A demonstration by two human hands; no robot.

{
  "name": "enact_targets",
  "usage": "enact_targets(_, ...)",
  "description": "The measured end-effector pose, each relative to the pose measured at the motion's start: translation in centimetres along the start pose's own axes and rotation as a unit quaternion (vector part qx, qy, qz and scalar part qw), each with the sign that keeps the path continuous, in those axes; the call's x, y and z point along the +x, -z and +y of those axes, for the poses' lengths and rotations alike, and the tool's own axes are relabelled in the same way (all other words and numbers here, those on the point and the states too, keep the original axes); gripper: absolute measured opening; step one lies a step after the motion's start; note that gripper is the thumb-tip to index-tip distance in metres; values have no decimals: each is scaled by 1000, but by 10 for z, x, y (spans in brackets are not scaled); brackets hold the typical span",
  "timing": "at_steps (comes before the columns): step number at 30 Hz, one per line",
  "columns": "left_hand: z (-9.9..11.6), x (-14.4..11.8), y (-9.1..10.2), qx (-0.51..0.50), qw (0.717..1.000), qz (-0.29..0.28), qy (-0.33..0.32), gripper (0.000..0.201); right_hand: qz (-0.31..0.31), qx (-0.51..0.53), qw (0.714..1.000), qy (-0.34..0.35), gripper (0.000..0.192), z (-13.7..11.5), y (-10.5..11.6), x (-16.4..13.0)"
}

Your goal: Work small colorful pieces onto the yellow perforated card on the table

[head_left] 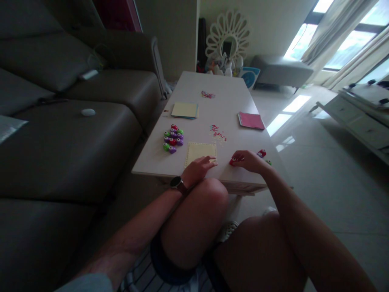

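My left hand lies over the lower right part of a pale yellow sheet of paper, its fingers stretched out flat. Small marks run along the sheet's edges. To the right, at the table's near side, my right hand is closed on a small red craft punch. A few more punches, red and green among them, stand just beyond that hand, partly hidden by it. Red and pale paper bits are scattered above the sheet.
Several coloured punches stand grouped on the white table's left side. Behind them is a paper stack; a pink stack lies at the right edge. More bits lie farther back. A sofa flanks the left.
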State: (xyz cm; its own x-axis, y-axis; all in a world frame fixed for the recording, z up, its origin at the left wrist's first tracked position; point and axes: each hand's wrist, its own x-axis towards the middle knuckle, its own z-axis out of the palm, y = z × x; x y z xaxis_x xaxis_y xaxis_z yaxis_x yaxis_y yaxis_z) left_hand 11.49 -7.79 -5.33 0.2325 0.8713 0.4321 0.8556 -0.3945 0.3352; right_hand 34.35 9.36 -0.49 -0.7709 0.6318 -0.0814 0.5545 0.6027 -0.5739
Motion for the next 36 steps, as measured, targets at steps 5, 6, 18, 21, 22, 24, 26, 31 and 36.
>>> enact_targets(5, 2, 3, 4, -13, 1000, -7, -1, 30, 13, 30, 999, 5, 14, 0, -5, 2)
enact_targets(6, 3, 3, 4, -12, 1000, -9, -3, 29, 18, 39, 999, 9, 14, -2, -7, 2)
enact_targets(18, 1, 0, -2, -3, 998, -9, 59, 31, 52, 134, 990, -3, 20, -26, -33, 17)
enact_targets(21, 4, 1, 0, 4, 996, -23, 85, 16, 58, 126, 990, -4, 18, -27, -35, 19)
enact_targets(22, 5, 1, 2, 4, 996, -28, 87, 15, 59, 123, 991, -4, 18, -27, -36, 20)
enact_targets(24, 7, 2, 4, 6, 996, -34, 88, 14, 56, 126, 990, -6, 18, -26, -37, 21)
enact_targets(26, 8, 3, 6, 7, 995, -38, 89, 14, 53, 129, 990, -8, 18, -26, -37, 21)
enact_targets(31, 8, 4, 6, 3, 995, -44, 87, 13, 58, 128, 990, -13, 18, -28, -39, 21)
enact_targets(36, 7, 4, 6, -7, 995, -41, 85, 13, 60, 123, 990, -9, 18, -29, -41, 22)
